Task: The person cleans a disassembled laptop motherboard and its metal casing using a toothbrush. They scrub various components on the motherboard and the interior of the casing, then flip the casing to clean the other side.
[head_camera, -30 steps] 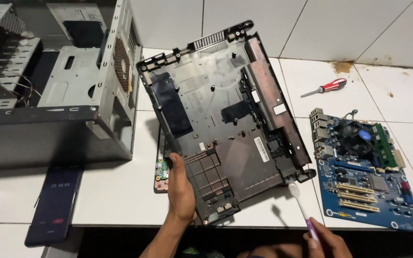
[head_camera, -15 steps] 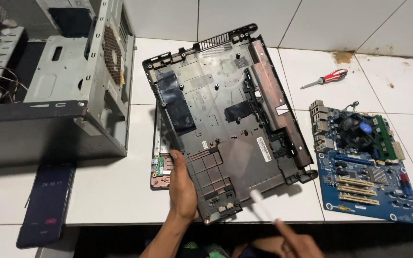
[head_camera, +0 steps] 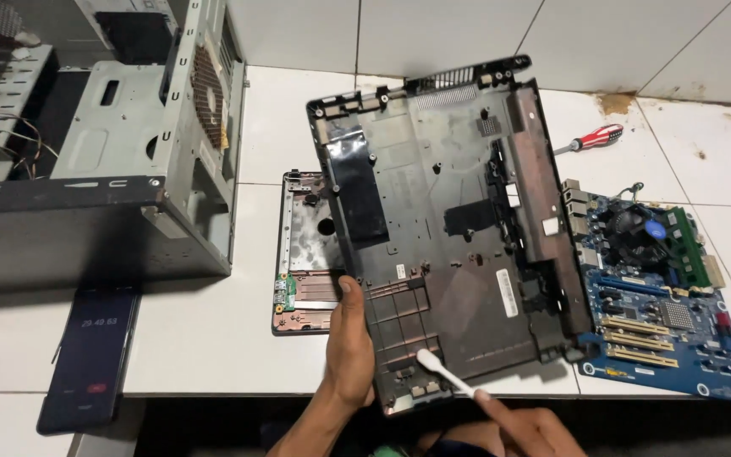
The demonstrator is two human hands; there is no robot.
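Left hand (head_camera: 350, 355) fingers clamp laptop base shell (head_camera: 450, 228) near edge, shell overhanging surface (head_camera: 213, 338). Right hand (head_camera: 526, 427) fingers pinch toothbrush (head_camera: 442, 372), head on shell just right of left fingers. Risk: hard scrubbing slides shell off, or snaps plastic ribs.

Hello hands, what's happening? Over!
Left hand grips laptop shell edge. Right hand pinches white brush, tip on shell. Nothing blocking.

You have even, fairly bright light from above on the white tiled tabletop (head_camera: 213, 338), with soft, short shadows under the computer case (head_camera: 103, 169) and the laptop base shell (head_camera: 442, 228). Below the front edge everything falls dark. Your right hand (head_camera: 526, 427) and its brush (head_camera: 446, 377) are slightly smeared by motion. Tile lines bend a little toward the corners.
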